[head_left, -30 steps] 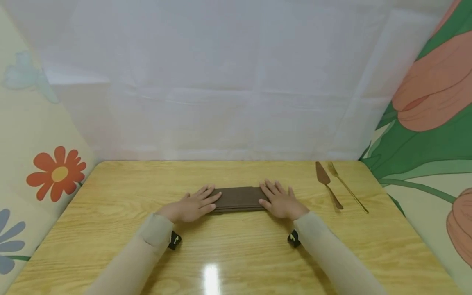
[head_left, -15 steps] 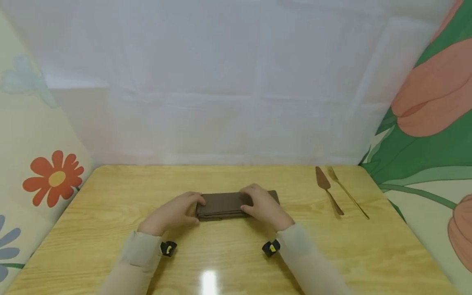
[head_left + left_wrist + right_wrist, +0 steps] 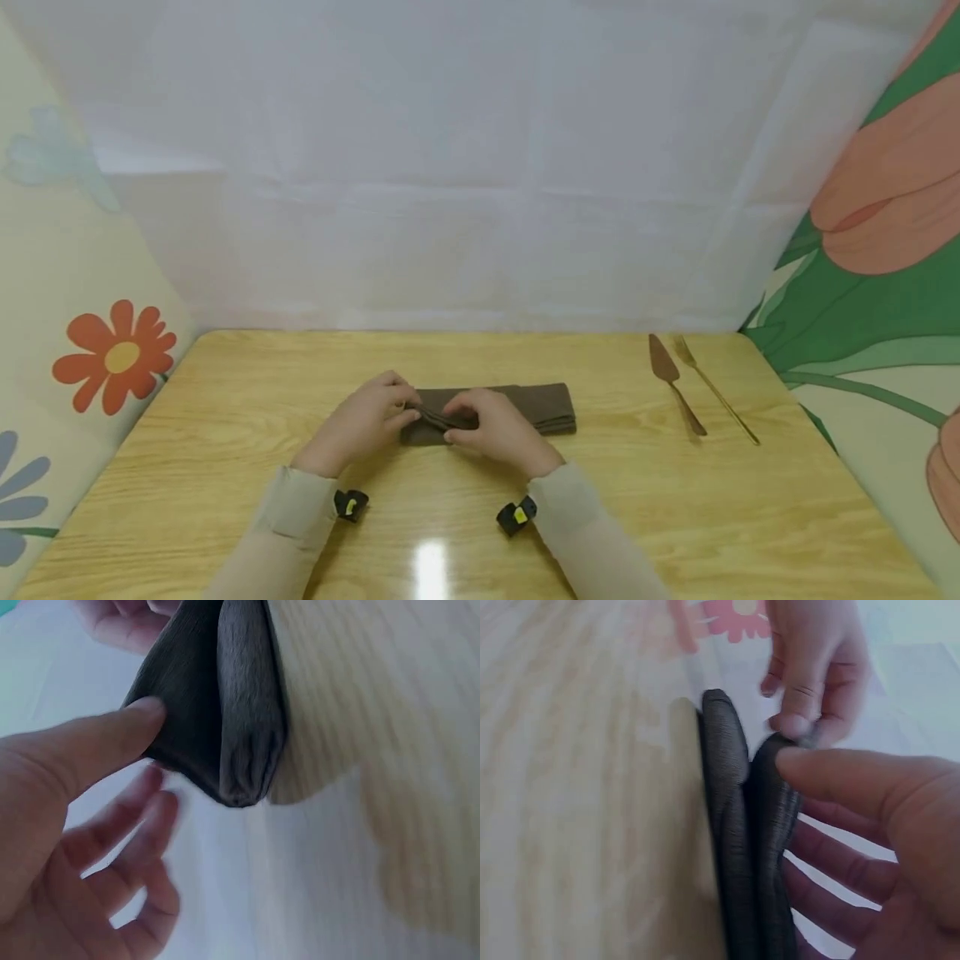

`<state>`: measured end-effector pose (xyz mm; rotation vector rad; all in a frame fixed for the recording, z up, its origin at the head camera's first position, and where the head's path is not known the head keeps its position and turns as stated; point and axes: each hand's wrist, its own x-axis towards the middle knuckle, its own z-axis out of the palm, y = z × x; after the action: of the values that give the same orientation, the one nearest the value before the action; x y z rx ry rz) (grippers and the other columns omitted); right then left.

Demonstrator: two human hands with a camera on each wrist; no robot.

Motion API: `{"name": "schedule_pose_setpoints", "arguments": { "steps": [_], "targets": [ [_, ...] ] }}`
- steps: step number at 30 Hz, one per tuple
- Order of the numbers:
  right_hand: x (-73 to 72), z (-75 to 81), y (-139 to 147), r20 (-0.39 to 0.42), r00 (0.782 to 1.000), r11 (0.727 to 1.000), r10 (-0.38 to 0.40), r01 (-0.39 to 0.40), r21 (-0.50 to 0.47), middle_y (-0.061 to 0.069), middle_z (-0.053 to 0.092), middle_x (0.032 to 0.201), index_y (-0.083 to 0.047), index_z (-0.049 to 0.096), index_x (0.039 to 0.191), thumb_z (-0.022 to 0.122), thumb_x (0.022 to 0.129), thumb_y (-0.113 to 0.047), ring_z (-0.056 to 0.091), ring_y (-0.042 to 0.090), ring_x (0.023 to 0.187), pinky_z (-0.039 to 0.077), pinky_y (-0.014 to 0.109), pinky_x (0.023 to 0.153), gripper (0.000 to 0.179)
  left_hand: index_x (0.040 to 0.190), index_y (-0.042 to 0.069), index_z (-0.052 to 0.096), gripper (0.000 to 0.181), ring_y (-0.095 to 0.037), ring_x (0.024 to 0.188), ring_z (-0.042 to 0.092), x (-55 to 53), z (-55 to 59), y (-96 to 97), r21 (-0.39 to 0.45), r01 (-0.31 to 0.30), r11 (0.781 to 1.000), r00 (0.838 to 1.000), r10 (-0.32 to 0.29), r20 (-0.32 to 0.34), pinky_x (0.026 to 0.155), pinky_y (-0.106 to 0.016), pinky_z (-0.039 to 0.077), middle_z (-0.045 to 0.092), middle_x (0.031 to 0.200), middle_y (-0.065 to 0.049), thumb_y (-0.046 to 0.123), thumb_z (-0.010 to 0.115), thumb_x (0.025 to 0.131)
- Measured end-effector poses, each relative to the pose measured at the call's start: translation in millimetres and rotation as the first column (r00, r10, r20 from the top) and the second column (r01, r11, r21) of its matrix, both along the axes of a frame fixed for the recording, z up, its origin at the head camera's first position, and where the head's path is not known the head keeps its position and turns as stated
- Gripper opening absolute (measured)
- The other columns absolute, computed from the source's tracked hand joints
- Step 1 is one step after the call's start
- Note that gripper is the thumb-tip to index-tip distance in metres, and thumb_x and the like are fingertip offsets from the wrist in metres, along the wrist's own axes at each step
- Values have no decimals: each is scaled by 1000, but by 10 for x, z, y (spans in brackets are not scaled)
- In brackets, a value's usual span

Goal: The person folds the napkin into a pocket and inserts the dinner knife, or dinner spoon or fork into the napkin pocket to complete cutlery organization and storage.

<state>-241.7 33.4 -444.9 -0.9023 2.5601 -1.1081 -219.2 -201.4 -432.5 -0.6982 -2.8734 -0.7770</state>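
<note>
A dark brown folded cloth (image 3: 551,407) lies lengthwise across the middle of the wooden table. My left hand (image 3: 367,421) is at its left end and pinches the raised top layer between thumb and fingers; the left wrist view shows the thumb on a lifted corner of the cloth (image 3: 251,697). Close beside it, my right hand (image 3: 498,429) pinches the same upper layer nearer the middle. In the right wrist view that layer stands apart from the thicker fold (image 3: 726,750) below, with my right thumb on it. The cloth's right end lies flat.
To the right on the table (image 3: 637,517) lie a copper-coloured cake server (image 3: 663,360) and a slim gold fork (image 3: 716,387), side by side. A white sheet (image 3: 480,167) hangs behind the table's far edge. Flower-patterned walls stand at both sides.
Both hands went from lying flat on the cloth's ends to pinching its top layer at the left. The right hand slid leftward along the cloth, and the left end's upper layer is now lifted.
</note>
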Motion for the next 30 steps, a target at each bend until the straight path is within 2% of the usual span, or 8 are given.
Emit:
{"name": "schedule_pose_setpoints", "arguments": {
  "steps": [2, 6, 13, 17, 20, 24, 27, 30],
  "targets": [
    [5, -3, -38, -20, 1000, 1000, -13, 13, -4, 0, 68, 119, -13, 71, 119, 75, 95, -19, 62, 15, 110, 52, 35, 95, 26, 105, 9, 75, 11, -15, 84, 58, 2, 4, 27, 27, -40, 999, 999, 40, -11, 75, -36, 53, 61, 98, -2, 12, 71, 96],
    [16, -28, -113, -62, 996, 998, -65, 64, -19, 2, 70, 109, -10, 72, 111, 73, 96, -13, 64, 14, 98, 54, 30, 86, 16, 105, 9, 74, 10, -11, 74, 54, -1, 21, 82, 42, -65, 997, 998, 66, -15, 66, -33, 50, 60, 87, 2, 14, 70, 97],
    [25, -74, -149, -67, 988, 987, -142, 136, -89, 1, 70, 95, -7, 73, 104, 72, 95, -8, 62, 8, 81, 53, 22, 72, 9, 98, 14, 61, 10, -23, 91, 69, -11, 14, 55, 110, -99, 989, 994, 92, 65, 76, -45, 55, 72, 94, -3, 11, 70, 96],
    [30, -74, -128, -28, 987, 981, -157, 153, -117, -2, 67, 91, -9, 72, 107, 71, 96, -12, 59, 7, 79, 52, 23, 70, 11, 94, 14, 66, 10, -26, 96, 69, -46, -6, -7, 85, -37, 996, 994, 28, 110, 80, -45, 55, 73, 98, -2, 7, 72, 94],
    [34, -70, -117, -1, 986, 977, -166, 165, -138, -4, 67, 92, -11, 72, 107, 70, 98, -16, 59, 7, 79, 52, 24, 71, 11, 104, 9, 73, 13, -31, 103, 68, -74, -30, -31, 48, 52, 997, 991, -58, 122, 87, -49, 55, 73, 105, -7, 1, 66, 96],
    [36, -74, -111, 37, 982, 968, -186, 189, -164, -4, 68, 93, -13, 72, 104, 71, 98, -19, 60, 8, 81, 52, 26, 72, 9, 119, 2, 70, 24, -31, 104, 64, -77, -65, -41, 11, 154, 988, 975, -154, 161, 90, -49, 53, 65, 111, -12, -3, 56, 100],
    [30, -90, -115, 36, 982, 967, -185, 189, -173, -3, 68, 94, -13, 72, 103, 71, 97, -20, 61, 8, 81, 52, 26, 73, 9, 120, 2, 69, 24, -23, 97, 59, -67, -81, -44, 2, 168, 986, 968, -165, 187, 86, -45, 53, 58, 107, -8, -1, 54, 102],
    [23, -99, -124, 27, 984, 968, -174, 176, -178, -4, 69, 96, -14, 73, 104, 71, 98, -21, 62, 8, 82, 53, 26, 74, 10, 114, 5, 70, 20, -20, 95, 58, -71, -96, -41, 10, 156, 988, 974, -155, 162, 84, -43, 53, 57, 106, -7, -2, 56, 101]
  ]
}}
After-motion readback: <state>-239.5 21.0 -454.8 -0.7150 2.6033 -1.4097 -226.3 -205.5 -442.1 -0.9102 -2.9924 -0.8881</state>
